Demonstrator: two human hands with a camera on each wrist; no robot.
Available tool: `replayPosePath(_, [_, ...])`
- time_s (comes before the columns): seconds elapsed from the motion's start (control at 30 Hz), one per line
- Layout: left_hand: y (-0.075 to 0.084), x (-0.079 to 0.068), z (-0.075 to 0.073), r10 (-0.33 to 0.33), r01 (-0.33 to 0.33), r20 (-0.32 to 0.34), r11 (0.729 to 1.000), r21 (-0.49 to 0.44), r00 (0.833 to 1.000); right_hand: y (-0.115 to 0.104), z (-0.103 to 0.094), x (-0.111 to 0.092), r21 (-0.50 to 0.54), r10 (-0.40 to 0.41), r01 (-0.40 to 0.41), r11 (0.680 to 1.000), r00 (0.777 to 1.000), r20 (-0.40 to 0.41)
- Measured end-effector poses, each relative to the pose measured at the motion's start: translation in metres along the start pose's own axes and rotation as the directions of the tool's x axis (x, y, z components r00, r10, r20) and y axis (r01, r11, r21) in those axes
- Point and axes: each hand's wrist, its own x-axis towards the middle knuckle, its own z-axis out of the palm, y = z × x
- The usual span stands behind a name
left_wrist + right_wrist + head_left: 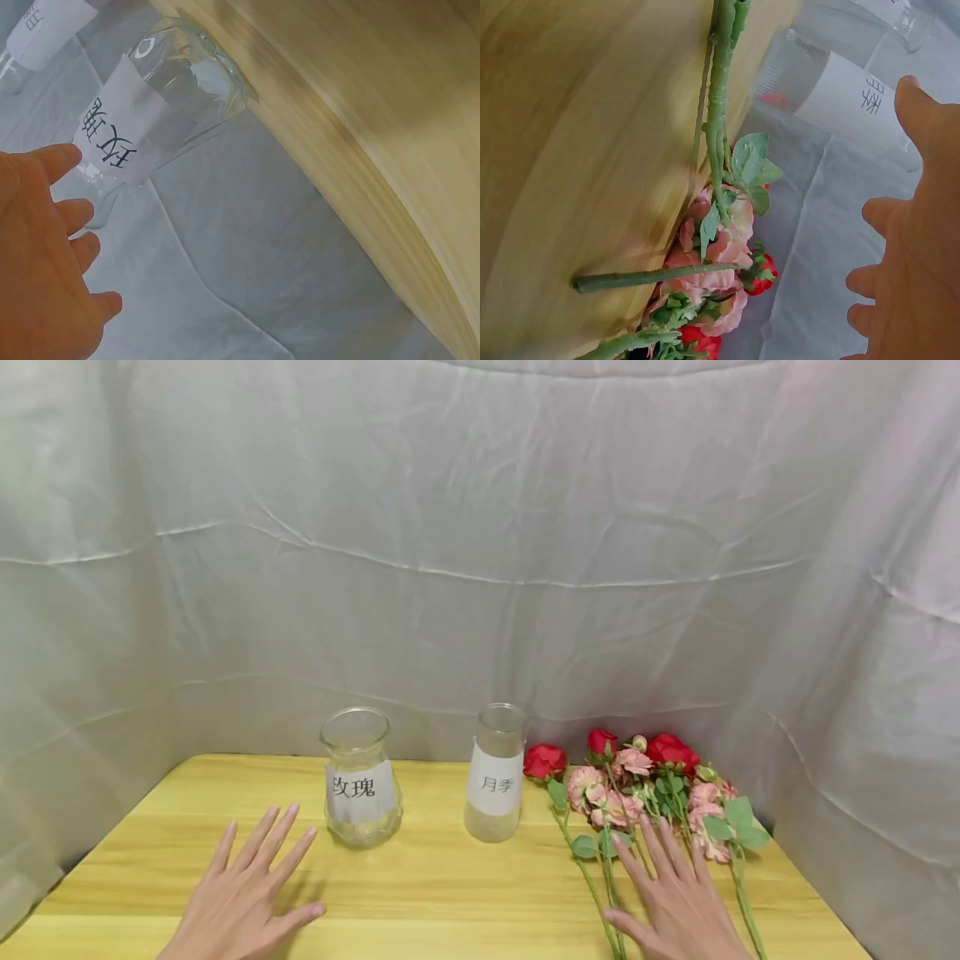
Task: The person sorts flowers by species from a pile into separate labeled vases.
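Note:
My left hand (251, 893) is spread with straight fingers in front of a wide-bellied glass vase (363, 822), whose white label (362, 791) reads 玫瑰. It holds nothing. In the left wrist view the same glass vase (187, 75) stands beyond the fingertips. My right hand (675, 893), also spread and holding nothing, is over the stems of a flower pile; whether it touches them I cannot tell. Red flowers (545, 762) and pink flowers (588, 789) lie together there, and the right wrist view shows a bare green stem (652, 277). Left of them stands a narrower glass vase (491, 828) labelled 月季.
Both vases stand upright toward the back of a yellow wood-grain table (427, 893), with a gap between them. Grey cloth (480, 552) hangs behind the table and along both sides. Green leaves (738, 827) stick out at the right of the pile.

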Motion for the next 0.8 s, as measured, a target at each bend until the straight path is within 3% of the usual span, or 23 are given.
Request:
replayPosePath(0.1, [0.001, 0.003, 0.0, -0.026, 0.027, 0.011, 0.999, -0.021, 1.0, -0.001, -0.002, 0.005, 0.069, 0.019, -0.022, 0.997, 0.999, 0.045])
replayPosePath(0.2, [0.002, 0.009, 0.0, -0.086, 0.09, 0.068, 0.993, -0.07, 0.994, -0.003, -0.005, 0.011, 0.178, 0.041, -0.055, 0.982, 0.996, 0.083])
replayPosePath(0.33, [0.002, 0.02, -0.001, -0.204, 0.24, 0.182, 0.95, -0.199, 0.962, -0.006, -0.009, 0.022, 0.327, 0.085, -0.099, 0.94, 0.995, 0.057])
replayPosePath(0.47, [-0.002, 0.036, 0.0, -0.302, 0.378, 0.248, 0.848, -0.371, 0.92, -0.003, -0.009, 0.035, 0.463, 0.168, -0.161, 0.872, 0.985, 0.026])
replayPosePath(0.6, [-0.01, 0.05, 0.002, -0.376, 0.492, 0.317, 0.691, -0.529, 0.871, 0.002, -0.005, 0.048, 0.597, 0.239, -0.236, 0.767, 0.968, 0.076])
replayPosePath(0.67, [-0.014, 0.057, 0.002, -0.405, 0.529, 0.34, 0.628, -0.571, 0.849, 0.005, -0.004, 0.051, 0.633, 0.275, -0.285, 0.72, 0.954, 0.117])
replayPosePath(0.8, [-0.02, 0.068, 0.003, -0.449, 0.565, 0.353, 0.545, -0.62, 0.821, 0.007, 0.002, 0.056, 0.667, 0.316, -0.344, 0.661, 0.934, 0.169])
